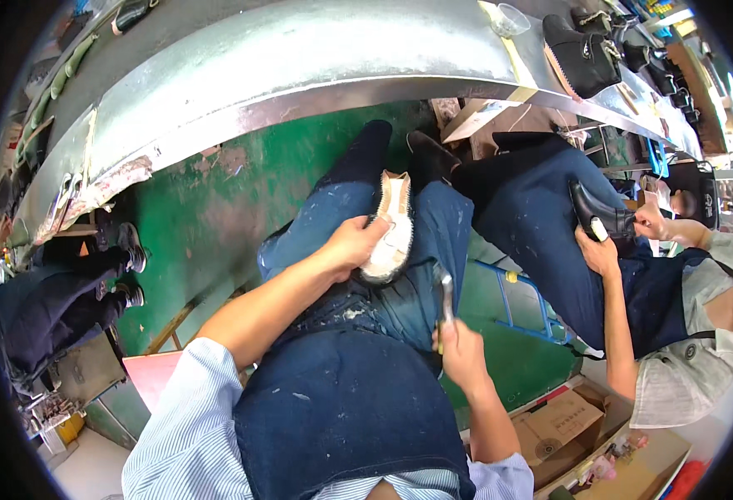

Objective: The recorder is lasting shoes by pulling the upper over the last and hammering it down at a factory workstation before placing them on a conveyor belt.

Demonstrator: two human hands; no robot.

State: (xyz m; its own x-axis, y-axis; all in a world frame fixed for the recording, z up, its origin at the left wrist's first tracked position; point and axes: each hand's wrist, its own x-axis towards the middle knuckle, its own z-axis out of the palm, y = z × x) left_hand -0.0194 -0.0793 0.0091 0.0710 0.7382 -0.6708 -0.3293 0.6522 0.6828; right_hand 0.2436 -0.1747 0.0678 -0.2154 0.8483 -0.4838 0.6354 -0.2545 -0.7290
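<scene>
Shoe [397, 237], sole up, faces a workbench [316, 46] bearing boots [581, 60]

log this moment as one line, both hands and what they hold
left hand: holds shoe, underside up | right hand: grips hammer, apart from shoe | co-worker's hand: on black boot
</scene>
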